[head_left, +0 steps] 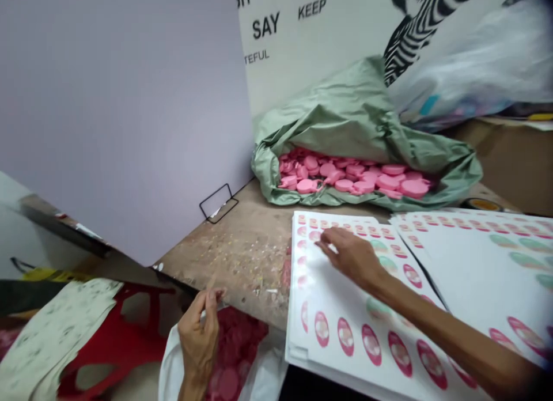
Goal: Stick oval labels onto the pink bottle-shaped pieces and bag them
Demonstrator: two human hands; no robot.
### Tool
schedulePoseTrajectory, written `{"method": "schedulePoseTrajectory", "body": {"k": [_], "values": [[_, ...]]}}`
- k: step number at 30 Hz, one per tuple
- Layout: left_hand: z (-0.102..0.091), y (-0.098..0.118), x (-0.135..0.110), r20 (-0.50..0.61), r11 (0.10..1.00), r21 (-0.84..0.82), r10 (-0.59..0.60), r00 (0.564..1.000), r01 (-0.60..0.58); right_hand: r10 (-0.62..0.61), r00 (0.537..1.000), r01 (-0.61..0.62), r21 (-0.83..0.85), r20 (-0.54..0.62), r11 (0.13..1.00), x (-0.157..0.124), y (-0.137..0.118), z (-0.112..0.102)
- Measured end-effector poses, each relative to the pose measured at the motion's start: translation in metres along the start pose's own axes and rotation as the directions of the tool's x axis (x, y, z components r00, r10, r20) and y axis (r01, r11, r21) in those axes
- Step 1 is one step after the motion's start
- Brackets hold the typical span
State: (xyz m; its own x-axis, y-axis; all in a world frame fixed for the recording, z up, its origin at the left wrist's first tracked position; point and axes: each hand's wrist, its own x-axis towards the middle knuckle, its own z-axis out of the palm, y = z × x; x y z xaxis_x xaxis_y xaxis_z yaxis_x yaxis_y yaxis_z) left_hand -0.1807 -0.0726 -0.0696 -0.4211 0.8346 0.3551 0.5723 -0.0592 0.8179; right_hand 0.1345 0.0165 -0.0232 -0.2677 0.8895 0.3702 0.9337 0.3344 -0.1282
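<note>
My right hand (352,256) is over a white sheet of stickers (328,286), thumb and fingertips pinched at the small pink stickers near its upper left. Whether a sticker is between them is too blurred to tell. The sheet lies on a stack, with oval pink stickers along its lower edge. My left hand (199,326) is raised at the table's front edge with its fingers closed together; anything in them is hidden. Below it, a white bag (170,363) holds many pink plastic pieces (228,384).
A green bag (328,116) lies open at the back, full of round pink pieces (363,185). More sticker sheets (466,274) lie at right, near a tape roll (481,204). A tall pale panel (129,113) and a wire stand (219,203) are left; a red stool (116,343) is below.
</note>
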Motion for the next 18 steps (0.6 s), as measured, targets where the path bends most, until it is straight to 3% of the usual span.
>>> {"method": "schedulePoseTrajectory", "body": {"k": [2, 4, 7, 10, 13, 15, 18], "values": [[0.023, 0.022, 0.014, 0.038, 0.996, -0.016, 0.087, 0.995, -0.086, 0.047, 0.999, -0.045, -0.1, 0.018, 0.994, 0.01, 0.049, 0.012], [0.05, 0.043, 0.031, 0.122, 0.989, -0.036, 0.149, 0.981, -0.146, 0.042, 0.994, -0.031, -0.109, 0.103, 0.994, 0.012, 0.076, 0.025], [0.094, 0.067, 0.057, 0.26, 0.977, -0.073, 0.21, 0.942, -0.198, 0.065, 0.991, -0.065, 0.001, 0.113, 0.998, 0.004, 0.083, 0.033], [0.139, 0.082, 0.086, 0.351, 0.968, -0.144, 0.245, 0.904, -0.206, 0.023, 0.987, -0.054, 0.195, 0.159, 0.979, -0.003, 0.081, 0.028], [0.185, 0.095, 0.122, 0.407, 0.959, -0.186, 0.272, 0.872, -0.213, 0.009, 0.991, -0.054, 0.337, 0.136, 0.94, 0.011, 0.103, 0.022], [0.218, 0.107, 0.152, 0.404, 0.958, -0.149, 0.286, 0.869, -0.246, 0.134, 0.988, -0.154, 0.369, 0.079, 0.917, 0.036, 0.141, 0.018], [0.269, 0.131, 0.206, 0.371, 0.961, -0.072, 0.276, 0.887, -0.268, 0.414, 0.91, -0.395, 0.302, 0.0, 0.868, 0.081, 0.221, 0.01]]}}
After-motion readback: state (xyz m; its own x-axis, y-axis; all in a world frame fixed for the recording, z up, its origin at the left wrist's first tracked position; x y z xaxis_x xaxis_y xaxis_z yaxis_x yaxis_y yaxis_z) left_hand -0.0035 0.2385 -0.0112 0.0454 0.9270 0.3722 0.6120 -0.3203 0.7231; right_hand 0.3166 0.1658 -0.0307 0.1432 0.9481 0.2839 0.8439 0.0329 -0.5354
